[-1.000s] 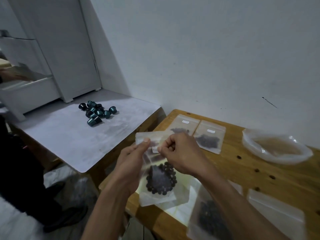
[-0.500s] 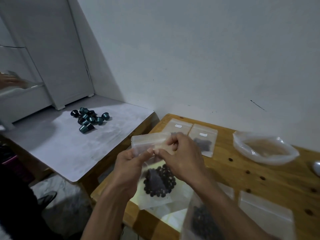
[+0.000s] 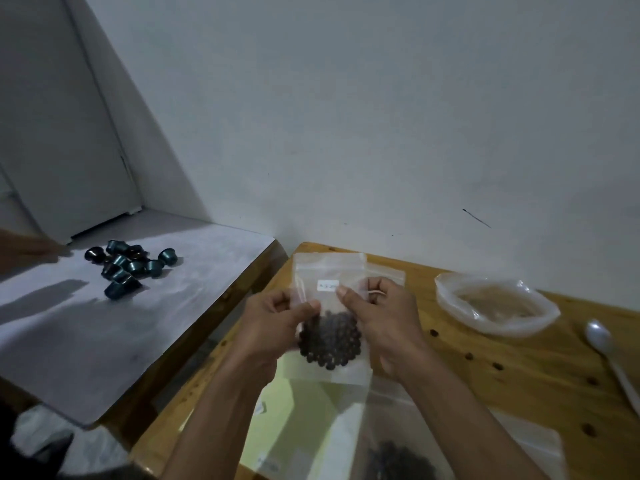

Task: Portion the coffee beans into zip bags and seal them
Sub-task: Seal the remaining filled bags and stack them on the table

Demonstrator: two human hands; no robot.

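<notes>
— While both hands grip it, where is the zip bag [image 3: 330,299]?
— Upright above the wooden surface [image 3: 519,368], coffee beans [image 3: 329,337] pooled low inside. Left hand [image 3: 277,327] pinches its left edge; right hand [image 3: 384,323] pinches near the white label [image 3: 328,285].
— Anything else around?
— A spoon [image 3: 604,344] beside a plastic-lined bowl [image 3: 495,306]; dark capsules [image 3: 130,266] on the grey surface [image 3: 104,341].
</notes>
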